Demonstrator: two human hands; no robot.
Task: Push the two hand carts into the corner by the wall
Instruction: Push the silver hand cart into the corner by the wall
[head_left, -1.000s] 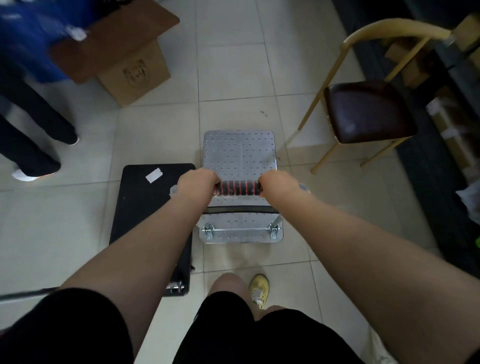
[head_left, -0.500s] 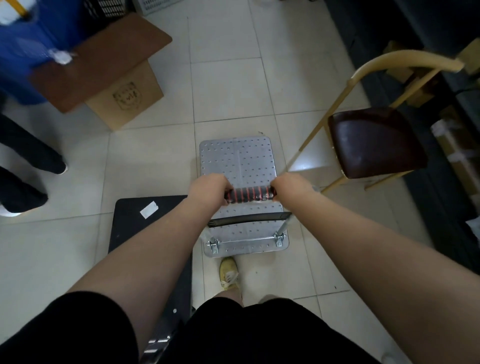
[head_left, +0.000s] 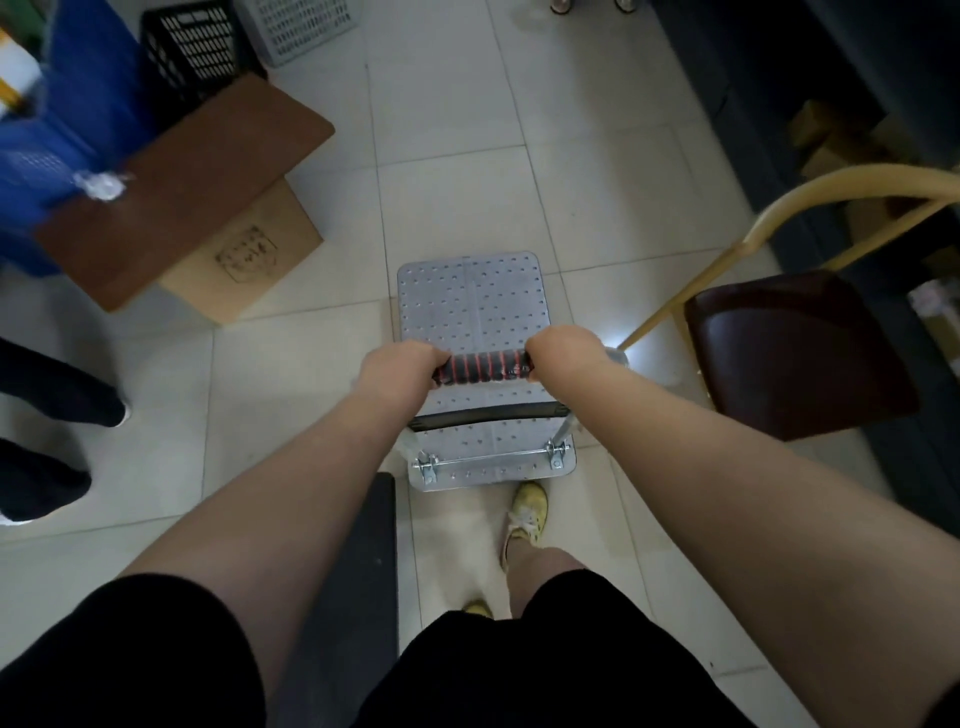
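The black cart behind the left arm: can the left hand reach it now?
Probably not at once: the left hand is closed on the silver cart's handle, and the black cart lies low behind it.

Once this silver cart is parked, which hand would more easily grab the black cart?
Probably the left hand: the flat black cart lies on that side, beneath the left forearm. The right hand would cross the perforated silver cart.

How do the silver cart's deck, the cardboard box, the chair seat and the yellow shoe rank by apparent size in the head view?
1. Cardboard box with its brown flap, largest
2. Chair seat and silver cart deck: too alike to rank
3. Yellow shoe, smallest
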